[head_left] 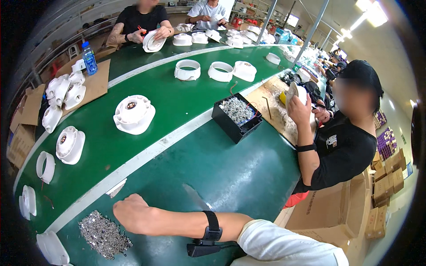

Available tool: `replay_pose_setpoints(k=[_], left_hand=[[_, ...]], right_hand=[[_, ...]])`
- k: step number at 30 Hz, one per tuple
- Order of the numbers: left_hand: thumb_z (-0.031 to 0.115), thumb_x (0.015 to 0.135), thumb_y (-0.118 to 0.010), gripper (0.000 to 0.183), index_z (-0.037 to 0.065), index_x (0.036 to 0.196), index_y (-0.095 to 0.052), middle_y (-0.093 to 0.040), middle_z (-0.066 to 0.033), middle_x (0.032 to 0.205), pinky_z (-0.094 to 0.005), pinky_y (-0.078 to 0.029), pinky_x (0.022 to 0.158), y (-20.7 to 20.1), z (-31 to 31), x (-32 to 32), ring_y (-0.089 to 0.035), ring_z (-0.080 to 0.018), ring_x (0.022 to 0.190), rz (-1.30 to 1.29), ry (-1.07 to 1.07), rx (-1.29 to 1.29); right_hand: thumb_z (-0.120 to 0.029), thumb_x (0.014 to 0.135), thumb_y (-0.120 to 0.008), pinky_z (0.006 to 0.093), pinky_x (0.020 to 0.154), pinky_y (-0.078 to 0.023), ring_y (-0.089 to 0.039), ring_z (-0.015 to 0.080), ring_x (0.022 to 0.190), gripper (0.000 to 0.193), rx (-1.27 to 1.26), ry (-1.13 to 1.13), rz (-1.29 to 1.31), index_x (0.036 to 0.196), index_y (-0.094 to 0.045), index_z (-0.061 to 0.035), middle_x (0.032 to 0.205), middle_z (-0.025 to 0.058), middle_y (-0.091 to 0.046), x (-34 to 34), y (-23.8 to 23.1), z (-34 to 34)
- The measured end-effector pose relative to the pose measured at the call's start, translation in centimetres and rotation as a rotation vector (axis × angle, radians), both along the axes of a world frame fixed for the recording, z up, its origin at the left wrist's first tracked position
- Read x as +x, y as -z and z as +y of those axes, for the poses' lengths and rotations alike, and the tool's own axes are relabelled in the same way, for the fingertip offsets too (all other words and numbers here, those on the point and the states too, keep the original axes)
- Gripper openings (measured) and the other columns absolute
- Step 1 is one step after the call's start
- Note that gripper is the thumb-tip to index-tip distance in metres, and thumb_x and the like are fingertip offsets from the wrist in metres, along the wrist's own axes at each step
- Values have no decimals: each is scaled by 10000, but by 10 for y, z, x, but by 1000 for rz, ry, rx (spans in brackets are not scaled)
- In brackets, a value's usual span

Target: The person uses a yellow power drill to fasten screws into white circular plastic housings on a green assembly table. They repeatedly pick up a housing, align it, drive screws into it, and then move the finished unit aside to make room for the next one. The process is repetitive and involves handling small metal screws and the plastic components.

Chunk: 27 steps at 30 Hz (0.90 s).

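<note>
Right hand (133, 215) curled in a loose fist beside pile of small screws (104, 233), grasping nothing seen. Left hand out of view. Tiny, hard, slippery; best pinched.

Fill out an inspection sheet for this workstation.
Surface: green conveyor belt, with a darker green bench in front.
Job's things: pile of small metal screws, just below the right hand.
Clutter: white round housings; black box of screws; water bottle.
Grips: right hand has its fingers curled and contents hidden; left hand not in view.
Cables: short lead at the black wrist strap; thin wires by the black box.
Surroundings: co-workers seated along the belt; cardboard boxes.
</note>
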<state>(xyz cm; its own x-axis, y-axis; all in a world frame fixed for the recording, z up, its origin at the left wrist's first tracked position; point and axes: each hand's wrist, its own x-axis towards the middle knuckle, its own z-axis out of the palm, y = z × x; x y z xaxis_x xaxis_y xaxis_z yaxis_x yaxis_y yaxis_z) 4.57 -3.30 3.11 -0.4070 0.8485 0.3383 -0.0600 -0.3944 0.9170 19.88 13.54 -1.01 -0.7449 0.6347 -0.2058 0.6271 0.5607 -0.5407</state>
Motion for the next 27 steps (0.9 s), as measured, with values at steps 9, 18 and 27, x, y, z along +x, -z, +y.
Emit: replay_pose_setpoints(k=[9, 18, 27], left_hand=[[575, 850, -512, 651, 9, 1152, -400, -465, -88, 598, -244, -344, 319, -4, -2, 3, -412, -160, 435, -8, 10, 8], [569, 851, -514, 636, 19, 1159, -420, -467, -88, 602, -243, -368, 324, -6, -4, 10, -423, -158, 437, 4, 20, 16], [559, 858, -514, 624, 27, 1171, -419, -492, -86, 663, -254, -394, 369, -5, -7, 9, -440, -162, 469, -29, 84, 8]], right_hand=[[-61, 709, -617, 380, 658, -506, -664, 292, 762, 105, -47, 6, -9, 789, -609, 7, 765, 158, -658, 1, -3, -2], [-51, 703, -609, 391, 632, -505, -660, 305, 744, 133, -29, -16, 68, 807, -598, 31, 776, 160, -641, 10, 1, -5], [-132, 803, -575, 408, 707, -481, -657, 314, 815, 283, -72, -6, 6, 999, -551, 70, 816, 179, -665, 16, -5, -4]])
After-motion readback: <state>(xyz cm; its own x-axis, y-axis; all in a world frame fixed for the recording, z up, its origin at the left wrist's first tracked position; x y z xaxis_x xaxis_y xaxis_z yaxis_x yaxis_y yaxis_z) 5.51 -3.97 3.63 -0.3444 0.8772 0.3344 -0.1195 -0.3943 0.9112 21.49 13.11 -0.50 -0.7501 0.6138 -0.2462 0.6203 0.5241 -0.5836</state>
